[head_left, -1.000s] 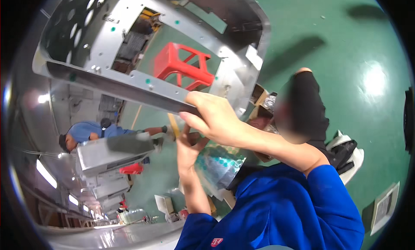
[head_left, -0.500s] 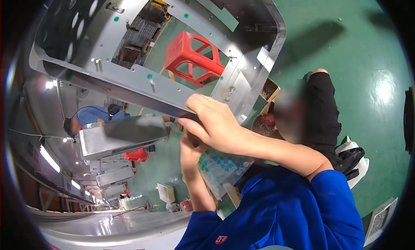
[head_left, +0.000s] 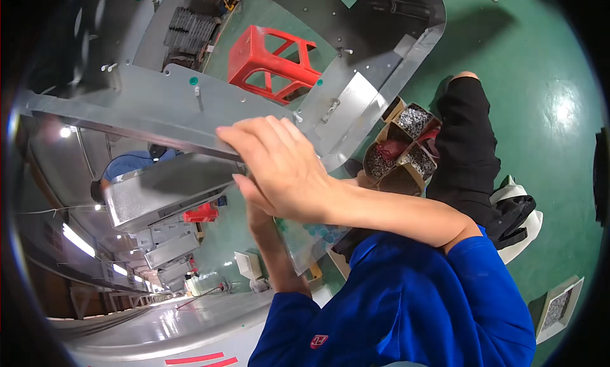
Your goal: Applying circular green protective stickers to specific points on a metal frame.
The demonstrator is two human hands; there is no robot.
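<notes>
A large grey sheet-metal frame with cut-out openings, small holes, pins and green dots fills the upper left. My right hand is closed over its near rim, fingers on top and thumb below. Under and behind it, my left hand is raised close to the same rim; its fingers are mostly hidden, so what they do cannot be told. Just below the hands lies a clear plastic bag with blue-green round pieces.
A red plastic stool shows through the frame's opening. Cardboard boxes of small metal parts stand beside a black-trousered leg. A tray of parts sits at lower right. Another person in blue is near a metal cabinet.
My right hand has shifted left and slightly up along the rim, and my left hand has moved left with it. Frame and stool appear further up and left; the boxes of parts show more fully.
</notes>
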